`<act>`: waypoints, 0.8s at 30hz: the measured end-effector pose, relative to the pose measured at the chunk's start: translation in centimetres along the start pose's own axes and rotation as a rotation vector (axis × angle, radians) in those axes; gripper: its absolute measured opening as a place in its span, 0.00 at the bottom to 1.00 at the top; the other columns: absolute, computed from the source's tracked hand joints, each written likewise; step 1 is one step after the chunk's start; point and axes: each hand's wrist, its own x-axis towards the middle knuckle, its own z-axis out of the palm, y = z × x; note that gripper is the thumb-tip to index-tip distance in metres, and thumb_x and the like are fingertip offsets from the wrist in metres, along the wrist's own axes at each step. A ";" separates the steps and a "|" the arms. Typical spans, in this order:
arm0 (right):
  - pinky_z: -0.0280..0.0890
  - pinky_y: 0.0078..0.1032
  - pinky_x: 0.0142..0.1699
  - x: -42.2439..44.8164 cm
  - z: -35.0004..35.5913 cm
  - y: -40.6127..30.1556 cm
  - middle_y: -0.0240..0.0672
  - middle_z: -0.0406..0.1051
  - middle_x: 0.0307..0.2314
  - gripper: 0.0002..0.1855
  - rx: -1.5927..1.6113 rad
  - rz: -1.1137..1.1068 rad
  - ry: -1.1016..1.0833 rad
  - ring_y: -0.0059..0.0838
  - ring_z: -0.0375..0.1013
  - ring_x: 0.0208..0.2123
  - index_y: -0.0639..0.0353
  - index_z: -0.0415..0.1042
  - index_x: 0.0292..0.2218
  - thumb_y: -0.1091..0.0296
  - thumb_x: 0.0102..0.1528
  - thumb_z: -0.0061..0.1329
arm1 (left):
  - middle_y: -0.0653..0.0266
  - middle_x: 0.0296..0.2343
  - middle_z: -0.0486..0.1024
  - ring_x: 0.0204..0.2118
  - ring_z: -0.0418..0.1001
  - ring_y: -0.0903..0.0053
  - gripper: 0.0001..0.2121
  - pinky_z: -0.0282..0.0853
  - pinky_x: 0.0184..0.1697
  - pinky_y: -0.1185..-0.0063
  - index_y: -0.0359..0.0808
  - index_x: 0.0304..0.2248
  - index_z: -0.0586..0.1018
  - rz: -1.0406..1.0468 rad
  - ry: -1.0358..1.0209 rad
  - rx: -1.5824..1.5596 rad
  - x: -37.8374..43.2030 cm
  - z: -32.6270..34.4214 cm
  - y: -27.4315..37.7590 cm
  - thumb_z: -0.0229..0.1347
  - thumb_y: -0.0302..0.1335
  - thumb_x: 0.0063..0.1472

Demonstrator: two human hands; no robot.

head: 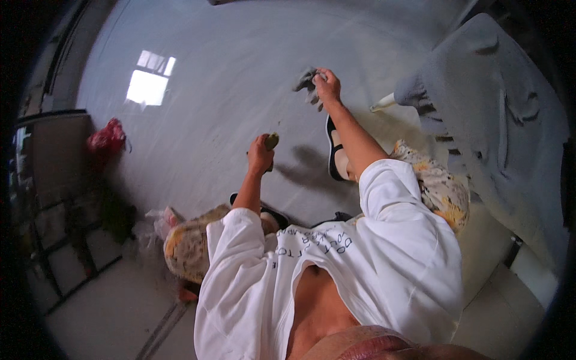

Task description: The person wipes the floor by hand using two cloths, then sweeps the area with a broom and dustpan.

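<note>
My left hand [260,155] is closed around a small olive-yellow object [271,141]. Its top sticks out past my fingers, and I cannot tell exactly what it is. Farther out and to the right, my right hand [328,87] grips a crumpled grey cloth [307,81] that hangs in folds over the smooth grey floor [216,90]. The two hands are well apart. Below the right forearm a foot in a black shoe [333,153] rests on the floor, and my knees are bent to either side.
On the right stands a piece of furniture draped with a grey cover [486,99], with a pale leg [382,102] at its near corner. A red plastic bag [108,137] lies at the left beside a dark-framed rack [54,207]. A clear plastic bag [155,222] is by my left knee.
</note>
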 end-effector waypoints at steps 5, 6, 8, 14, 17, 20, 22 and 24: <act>0.61 0.29 0.38 8.2 -5.1 2.4 0.42 0.68 0.28 0.13 -0.494 -0.127 0.238 0.41 0.67 0.31 0.53 0.68 0.34 0.67 0.43 0.43 | 0.60 0.34 0.68 0.38 0.64 0.63 0.20 0.61 0.40 0.72 0.38 0.36 0.69 -0.007 0.196 0.110 -1.8 1.3 -5.7 0.50 0.18 0.38; 0.61 0.30 0.39 10.2 -6.8 4.1 0.44 0.68 0.28 0.14 -0.576 -0.063 0.313 0.41 0.67 0.32 0.54 0.67 0.35 0.68 0.42 0.44 | 0.60 0.34 0.68 0.38 0.64 0.63 0.20 0.61 0.40 0.72 0.38 0.36 0.69 -0.033 0.192 0.100 -1.7 1.7 -6.4 0.50 0.18 0.38; 0.59 0.30 0.40 11.5 -9.7 6.4 0.42 0.67 0.29 0.15 -0.770 -0.071 0.445 0.38 0.66 0.33 0.56 0.66 0.37 0.68 0.44 0.41 | 0.60 0.35 0.67 0.40 0.63 0.63 0.20 0.60 0.42 0.73 0.38 0.36 0.68 -0.062 0.302 0.051 -1.4 1.8 -9.0 0.49 0.17 0.38; 0.52 0.30 0.49 7.3 -8.2 14.5 0.44 0.60 0.41 0.20 -1.024 -0.284 0.294 0.39 0.58 0.44 0.58 0.61 0.42 0.74 0.44 0.38 | 0.61 0.37 0.66 0.41 0.62 0.63 0.21 0.57 0.43 0.72 0.40 0.37 0.67 -0.098 0.319 0.187 -1.6 3.2 -11.6 0.50 0.17 0.38; 0.53 0.30 0.47 2.4 2.4 13.3 0.38 0.64 0.34 0.11 -0.708 -0.489 0.003 0.35 0.61 0.40 0.59 0.66 0.33 0.73 0.47 0.34 | 0.61 0.38 0.66 0.40 0.62 0.63 0.21 0.56 0.43 0.72 0.40 0.36 0.67 -0.115 0.318 0.199 -0.9 2.9 -10.9 0.52 0.19 0.37; 0.55 0.27 0.45 -6.1 10.4 11.3 0.36 0.65 0.32 0.10 -0.447 -0.372 -0.325 0.34 0.62 0.38 0.57 0.68 0.29 0.69 0.47 0.33 | 0.60 0.36 0.67 0.39 0.63 0.63 0.20 0.58 0.41 0.72 0.39 0.34 0.68 -0.083 0.320 0.159 -0.2 2.7 -11.8 0.53 0.21 0.36; 0.57 0.29 0.44 -11.8 12.8 13.4 0.36 0.67 0.30 0.10 -0.350 -0.563 -0.467 0.35 0.64 0.38 0.58 0.68 0.28 0.74 0.47 0.34 | 0.58 0.35 0.67 0.38 0.64 0.62 0.17 0.59 0.40 0.72 0.38 0.34 0.69 -0.100 0.250 0.055 0.4 2.5 -12.3 0.52 0.22 0.39; 0.56 0.30 0.45 -17.0 14.0 14.6 0.37 0.67 0.32 0.11 -0.398 -0.540 -0.649 0.35 0.64 0.39 0.57 0.69 0.30 0.73 0.45 0.36 | 0.53 0.32 0.69 0.35 0.66 0.59 0.15 0.62 0.37 0.73 0.35 0.34 0.69 -0.192 0.174 -0.036 0.8 1.8 -12.3 0.52 0.25 0.43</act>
